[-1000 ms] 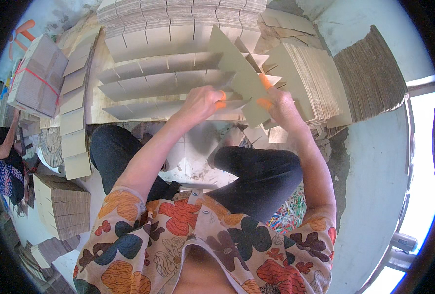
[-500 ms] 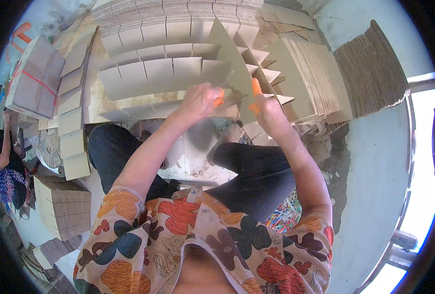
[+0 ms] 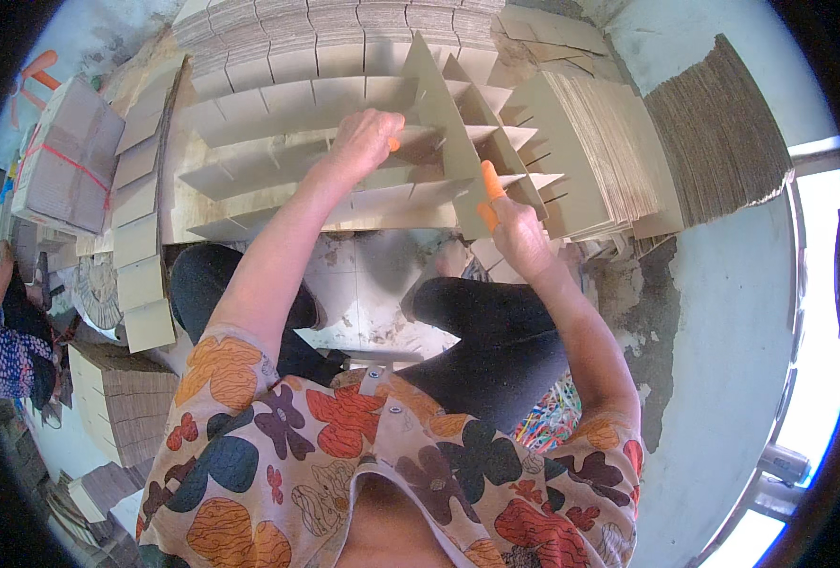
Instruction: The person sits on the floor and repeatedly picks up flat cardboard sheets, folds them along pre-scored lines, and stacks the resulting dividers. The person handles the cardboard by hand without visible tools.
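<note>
- Here the cardboard cross panel (image 3: pixel 450 128) is stood on edge, running inward from the table's (image 3: pixel 176 210) near edge: light, stiff, probably bendable at slots, best taken by its solid ends.
- Near end pinched by the right hand's (image 3: pixel 515 227) thumb and fingers.
- Left hand (image 3: pixel 365 144) curled by slotted strips (image 3: pixel 311 102); any pinch cannot be told.
- Beyond, cardboard is stacked (image 3: pixel 335 43).

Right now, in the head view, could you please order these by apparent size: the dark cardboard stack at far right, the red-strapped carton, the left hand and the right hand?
Largest to smallest:
Dark cardboard stack
Red-strapped carton
Left hand and right hand: too alike to rank
</note>
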Action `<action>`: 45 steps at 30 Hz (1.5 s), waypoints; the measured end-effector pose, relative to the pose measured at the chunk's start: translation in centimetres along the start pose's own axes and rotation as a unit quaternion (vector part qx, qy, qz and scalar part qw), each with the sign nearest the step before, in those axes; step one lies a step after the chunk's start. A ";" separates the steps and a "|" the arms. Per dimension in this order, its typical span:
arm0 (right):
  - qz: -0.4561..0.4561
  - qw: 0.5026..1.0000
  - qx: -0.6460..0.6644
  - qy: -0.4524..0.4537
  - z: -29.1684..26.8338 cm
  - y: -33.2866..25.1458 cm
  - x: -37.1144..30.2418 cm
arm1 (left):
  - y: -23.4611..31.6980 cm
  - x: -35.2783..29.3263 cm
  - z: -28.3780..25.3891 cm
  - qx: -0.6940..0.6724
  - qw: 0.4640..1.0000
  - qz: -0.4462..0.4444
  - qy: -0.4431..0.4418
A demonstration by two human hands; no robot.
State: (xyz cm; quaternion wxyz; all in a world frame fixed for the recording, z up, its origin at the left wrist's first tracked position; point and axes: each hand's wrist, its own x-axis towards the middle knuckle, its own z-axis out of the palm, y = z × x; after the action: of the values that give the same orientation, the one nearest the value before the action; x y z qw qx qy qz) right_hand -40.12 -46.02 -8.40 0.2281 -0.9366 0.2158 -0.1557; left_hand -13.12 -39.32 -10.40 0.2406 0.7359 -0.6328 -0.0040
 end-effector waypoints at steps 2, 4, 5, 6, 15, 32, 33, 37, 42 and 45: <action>0.006 1.000 0.001 0.000 -0.1 -0.2 -0.2 | -0.1 0.0 0.1 -0.027 0.999 -0.003 -0.029; -0.012 0.999 -0.021 -0.029 -0.8 0.0 0.1 | -0.1 -0.2 0.3 -0.052 0.998 0.025 -0.004; -0.022 0.998 -0.032 -0.044 -1.1 0.0 0.4 | -0.2 0.0 0.2 -0.041 0.998 0.030 -0.039; -0.014 0.998 -0.029 -0.052 -1.1 0.1 0.5 | -0.4 0.2 0.1 -0.030 0.996 0.034 -0.075; -0.009 1.000 0.001 0.006 -0.2 0.4 -1.1 | -4.6 5.0 -1.6 -0.013 0.993 -0.020 0.117; -0.005 0.984 -0.143 0.107 -2.8 0.8 0.7 | -4.9 3.1 -2.7 -0.032 0.993 -0.086 -0.075; 0.044 0.960 -0.232 0.150 -4.3 1.8 0.4 | -4.3 2.7 -3.1 -0.048 0.994 -0.092 -0.036; 0.160 0.890 -0.372 0.208 -6.8 8.2 -0.3 | -1.7 -0.2 -6.1 -0.055 0.991 -0.090 0.080; 0.271 0.872 -0.396 0.101 -6.0 12.9 -1.0 | 1.2 -5.1 -8.7 -0.034 0.987 -0.051 0.152; 0.253 0.882 -0.383 0.108 -6.6 15.9 -1.6 | 1.6 -7.3 -9.3 -0.039 0.984 -0.053 0.168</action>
State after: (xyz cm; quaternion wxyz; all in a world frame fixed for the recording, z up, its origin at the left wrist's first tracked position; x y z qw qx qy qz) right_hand -49.35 -60.37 -11.00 -0.1418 -0.8416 0.5119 -0.0977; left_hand -13.21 -29.36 -3.79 0.3713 0.7490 -0.5425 0.0824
